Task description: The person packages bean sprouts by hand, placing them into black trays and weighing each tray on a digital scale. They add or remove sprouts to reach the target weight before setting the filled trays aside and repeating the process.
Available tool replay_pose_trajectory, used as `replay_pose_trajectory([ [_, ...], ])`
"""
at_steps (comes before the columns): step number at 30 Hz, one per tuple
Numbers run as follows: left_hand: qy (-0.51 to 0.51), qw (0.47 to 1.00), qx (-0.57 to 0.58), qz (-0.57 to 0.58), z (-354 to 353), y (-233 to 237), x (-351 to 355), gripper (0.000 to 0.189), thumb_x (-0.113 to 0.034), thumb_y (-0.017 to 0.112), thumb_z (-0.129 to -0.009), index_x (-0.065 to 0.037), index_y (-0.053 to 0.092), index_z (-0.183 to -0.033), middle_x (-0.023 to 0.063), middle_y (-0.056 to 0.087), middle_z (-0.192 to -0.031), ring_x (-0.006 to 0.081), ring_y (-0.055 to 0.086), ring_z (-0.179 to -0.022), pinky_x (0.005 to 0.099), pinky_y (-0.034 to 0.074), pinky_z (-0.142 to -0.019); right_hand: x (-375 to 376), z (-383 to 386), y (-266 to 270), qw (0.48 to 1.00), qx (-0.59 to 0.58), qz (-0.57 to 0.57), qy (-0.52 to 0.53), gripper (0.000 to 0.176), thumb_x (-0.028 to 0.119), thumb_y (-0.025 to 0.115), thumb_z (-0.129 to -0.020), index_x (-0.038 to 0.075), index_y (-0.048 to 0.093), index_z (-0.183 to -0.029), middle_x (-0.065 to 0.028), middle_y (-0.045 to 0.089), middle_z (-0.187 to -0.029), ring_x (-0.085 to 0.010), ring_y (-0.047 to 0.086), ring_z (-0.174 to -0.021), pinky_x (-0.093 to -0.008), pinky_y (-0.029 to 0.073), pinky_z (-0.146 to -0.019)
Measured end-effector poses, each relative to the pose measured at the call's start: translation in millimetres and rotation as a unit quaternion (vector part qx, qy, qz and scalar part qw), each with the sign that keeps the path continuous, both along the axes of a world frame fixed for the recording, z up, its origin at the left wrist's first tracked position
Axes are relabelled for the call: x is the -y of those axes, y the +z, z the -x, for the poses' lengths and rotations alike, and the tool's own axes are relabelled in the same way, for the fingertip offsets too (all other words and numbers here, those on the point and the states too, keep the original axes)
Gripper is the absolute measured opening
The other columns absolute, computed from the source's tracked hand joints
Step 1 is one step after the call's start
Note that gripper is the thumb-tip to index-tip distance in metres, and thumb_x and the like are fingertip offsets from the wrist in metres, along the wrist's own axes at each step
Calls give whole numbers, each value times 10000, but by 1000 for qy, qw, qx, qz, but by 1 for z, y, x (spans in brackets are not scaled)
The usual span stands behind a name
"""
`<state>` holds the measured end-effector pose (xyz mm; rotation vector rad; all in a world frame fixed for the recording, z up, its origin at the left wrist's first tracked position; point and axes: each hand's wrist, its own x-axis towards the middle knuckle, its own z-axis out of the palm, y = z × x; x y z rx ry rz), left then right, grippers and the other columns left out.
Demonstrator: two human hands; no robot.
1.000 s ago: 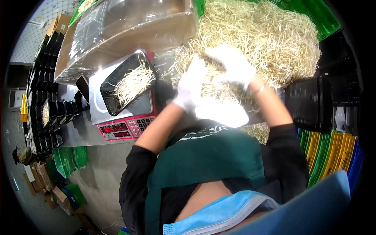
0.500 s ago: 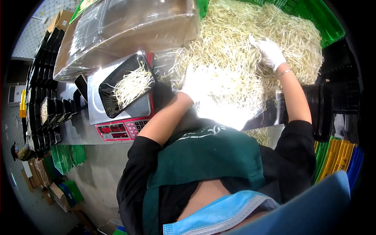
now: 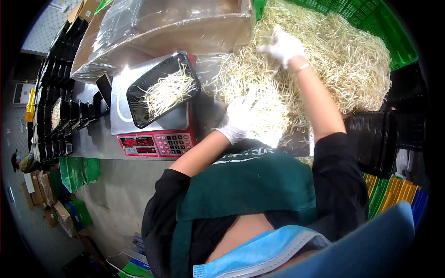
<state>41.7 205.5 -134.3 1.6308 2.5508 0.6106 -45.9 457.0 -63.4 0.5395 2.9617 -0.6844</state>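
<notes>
A large heap of pale bean sprouts covers the work table. My left hand, in a white glove, rests at the heap's near left edge, its fingers stretched over brightly lit sprouts. Higher up, my gloved right hand is over the left part of the heap, thumb and fingers apart and slightly bent. No bunch shows in it. Left of my hands, a black plastic tray lies askew on a red and silver weighing scale. A small pile of sprouts is inside the tray.
A clear plastic bag or sheet lies behind the scale. Stacked black trays line the left side, and more black trays stand at right. A green crate borders the heap. Cartons and a distant person are at far left.
My right hand has moved left across the heap. My left hand has shifted slightly, staying on the near sprouts. The camera view has turned a little; the tray remains on the scale.
</notes>
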Motion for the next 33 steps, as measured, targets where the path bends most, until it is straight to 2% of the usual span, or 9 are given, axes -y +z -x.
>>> replay_pose_trajectory([
  [3, 65, 985, -158, -4, 1, -5, 2, 785, -333, 606, -725, -6, 381, -1403, 249, 292, -1475, 386, 411, -1260, 490, 265, -1072, 89, -21, -3, 952, 18, -300, 55, 1112, 776, 542, -694, -67, 334, -1388, -220, 469, -1358, -312, 455, -1264, -439, 303, -1084],
  [6, 67, 985, -105, 121, 5, 1, -3, 922, -444, 630, -698, -17, 303, -1446, 210, 329, -1457, 357, 358, -1310, 470, 199, -1109, 108, -23, -30, 932, -78, -354, 20, 1000, 700, 609, -716, -19, 380, -1372, -218, 439, -1368, -352, 259, -1373, -483, 198, -1124],
  [9, 52, 985, -135, 93, 13, -14, -9, 825, -413, 600, -753, 2, 342, -1417, 179, 479, -1310, 314, 438, -1234, 441, 218, -1097, 87, -19, -8, 916, -72, -394, 11, 882, 604, 621, -779, -15, 398, -1366, -213, 534, -1255, -324, 460, -1233, -465, 384, -1015],
  [13, 41, 988, -143, 52, 4, -12, -1, 491, -219, 504, -831, -39, 508, -1288, 104, 628, -961, 230, 570, -951, 406, 350, -1001, 8, -6, 19, 995, 84, 52, 15, 590, 184, 708, -761, 13, 493, -1283, -96, 685, -932, -181, 638, -721, -311, 536, -636],
  [17, -5, 989, 4, 147, -7, 28, 13, 530, -261, 528, -818, -40, 507, -1300, 149, 617, -1072, 254, 571, -1010, 392, 412, -932, -13, -32, 35, 983, 53, 165, 59, 546, 246, 769, -728, 56, 570, -1201, -96, 675, -900, -207, 634, -799, -322, 529, -729],
  [19, -41, 988, -98, -114, -11, 19, 22, 556, -236, 517, -824, -31, 472, -1339, 193, 549, -1245, 271, 552, -1093, 413, 413, -939, 8, -50, 37, 938, 71, 251, 228, 654, 337, 846, -635, 46, 588, -1160, -106, 671, -908, -235, 626, -861, -330, 512, -801],
  [26, 24, 990, -127, -46, -6, 5, 31, 754, -282, 619, -748, 59, 379, -1376, 292, 356, -1405, 419, 348, -1307, 485, 250, -1096, 99, -128, -30, 904, -339, -182, 185, 482, 413, 568, -829, 100, 554, -1195, -194, 597, -1038, -362, 580, -943, -434, 466, -884],
  [31, -37, 978, -200, 51, 26, 17, 0, 751, -300, 595, -770, 47, 346, -1389, 229, 399, -1383, 310, 328, -1339, 440, 208, -1125, 82, -126, -11, 970, -116, 84, 199, 512, 446, 629, -793, 84, 581, -1151, -195, 611, -1065, -320, 624, -888, -388, 519, -803],
  [33, -47, 998, 0, 39, 47, 12, -24, 1116, -431, 831, -510, 50, 345, -1392, 214, 467, -1315, 347, 437, -1229, 452, 299, -1069, 54, -108, -14, 967, -99, 217, 89, 568, 459, 706, -741, 70, 593, -1139, -169, 628, -1088, -253, 636, -924, -350, 509, -821],
])
